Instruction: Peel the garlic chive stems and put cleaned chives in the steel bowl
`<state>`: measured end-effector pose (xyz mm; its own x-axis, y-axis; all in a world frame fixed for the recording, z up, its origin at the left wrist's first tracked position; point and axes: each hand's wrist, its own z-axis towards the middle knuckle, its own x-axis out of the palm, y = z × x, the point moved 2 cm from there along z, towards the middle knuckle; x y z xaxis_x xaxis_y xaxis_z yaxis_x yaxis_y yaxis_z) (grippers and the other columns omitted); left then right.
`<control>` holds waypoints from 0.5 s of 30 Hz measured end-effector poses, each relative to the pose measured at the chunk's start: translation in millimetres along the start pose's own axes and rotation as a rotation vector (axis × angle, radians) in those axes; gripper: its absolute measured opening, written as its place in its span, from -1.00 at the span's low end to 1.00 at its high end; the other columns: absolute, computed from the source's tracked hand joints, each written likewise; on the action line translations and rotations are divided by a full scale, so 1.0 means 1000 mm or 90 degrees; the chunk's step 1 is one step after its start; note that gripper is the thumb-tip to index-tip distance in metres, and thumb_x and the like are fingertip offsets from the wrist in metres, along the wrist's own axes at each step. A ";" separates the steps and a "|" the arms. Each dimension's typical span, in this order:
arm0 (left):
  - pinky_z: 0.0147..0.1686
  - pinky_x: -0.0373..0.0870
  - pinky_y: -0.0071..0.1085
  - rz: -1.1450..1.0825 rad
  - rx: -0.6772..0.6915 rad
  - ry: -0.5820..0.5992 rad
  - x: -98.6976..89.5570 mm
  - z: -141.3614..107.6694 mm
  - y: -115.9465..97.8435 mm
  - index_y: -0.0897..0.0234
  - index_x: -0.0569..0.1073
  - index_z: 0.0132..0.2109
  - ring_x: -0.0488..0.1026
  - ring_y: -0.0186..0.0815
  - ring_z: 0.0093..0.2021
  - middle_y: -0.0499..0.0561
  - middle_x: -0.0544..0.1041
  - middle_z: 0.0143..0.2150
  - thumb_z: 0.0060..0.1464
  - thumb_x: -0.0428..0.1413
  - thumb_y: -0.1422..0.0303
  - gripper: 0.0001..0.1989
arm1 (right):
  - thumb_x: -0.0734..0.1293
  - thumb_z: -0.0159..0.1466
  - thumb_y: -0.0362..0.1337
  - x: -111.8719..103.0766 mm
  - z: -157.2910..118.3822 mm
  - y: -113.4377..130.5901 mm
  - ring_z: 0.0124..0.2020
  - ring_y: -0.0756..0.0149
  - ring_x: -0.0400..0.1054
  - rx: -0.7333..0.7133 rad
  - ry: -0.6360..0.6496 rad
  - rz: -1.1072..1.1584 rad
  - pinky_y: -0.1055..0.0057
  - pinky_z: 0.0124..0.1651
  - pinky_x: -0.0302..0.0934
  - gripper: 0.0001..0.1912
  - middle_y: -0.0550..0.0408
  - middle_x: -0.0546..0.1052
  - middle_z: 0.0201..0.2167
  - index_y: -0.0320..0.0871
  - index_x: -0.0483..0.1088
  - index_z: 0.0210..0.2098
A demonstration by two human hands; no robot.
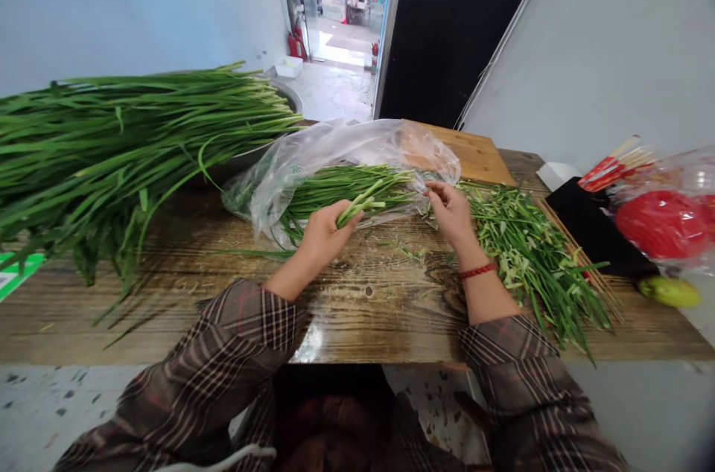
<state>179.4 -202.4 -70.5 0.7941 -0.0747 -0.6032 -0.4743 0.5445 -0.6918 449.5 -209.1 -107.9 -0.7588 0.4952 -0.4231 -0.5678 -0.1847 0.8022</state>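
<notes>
My left hand [329,232] is closed round a few garlic chives [366,202], their pale stem ends pointing up and right. Behind it, a clear plastic bag [346,135] lies with its mouth towards me, and more chives are laid inside it. My right hand [448,210], with a red bracelet at the wrist, is pinched at the bag's right edge; what sits between its fingertips is too small to make out. Beside that hand spreads a heap of trimmed leaves and scraps [519,249].
A large pile of long chives [139,137] rests over a metal basin [287,96] at the left. A wooden board [463,152] lies behind the bag. At the right are a black holder [597,230] with chopsticks and a red bagged item [664,222]. The wooden table [363,319] ends near my body.
</notes>
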 end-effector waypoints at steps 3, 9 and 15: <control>-0.38 0.24 -0.49 0.020 0.022 -0.084 -0.008 -0.003 -0.003 0.30 0.46 -0.33 0.35 -0.38 -0.43 -0.08 0.47 -0.45 0.22 -0.01 0.16 -0.67 | 0.24 0.26 -0.27 0.009 -0.002 -0.004 -0.17 0.16 0.42 -0.117 0.066 -0.140 0.14 0.00 0.26 -0.71 -0.09 0.58 -0.14 -0.17 0.48 -0.08; -0.18 0.37 -0.45 0.055 0.109 -0.180 -0.019 -0.010 -0.004 0.29 0.48 -0.10 0.50 -0.30 -0.23 0.07 0.60 -0.20 0.25 -0.02 0.23 -0.73 | 0.31 0.23 -0.32 0.021 -0.006 -0.003 -0.15 0.11 0.39 -0.189 0.140 -0.264 0.11 0.03 0.21 -0.77 -0.06 0.59 -0.23 -0.14 0.52 -0.14; -0.06 0.38 -0.38 0.073 0.081 -0.098 -0.008 -0.006 0.008 0.24 0.45 0.08 0.52 -0.20 -0.06 0.08 0.58 -0.01 0.17 0.04 0.32 -0.66 | 0.31 0.23 -0.26 0.012 -0.005 0.010 -0.30 0.22 0.37 -0.134 0.143 -0.150 0.24 -0.12 0.24 -0.84 0.01 0.55 -0.36 -0.15 0.54 -0.31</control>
<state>166.5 -202.7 -73.5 0.7912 0.1172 -0.6002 -0.5205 0.6443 -0.5603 433.3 -209.2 -106.8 -0.6368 0.3512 -0.6864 -0.7708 -0.2701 0.5770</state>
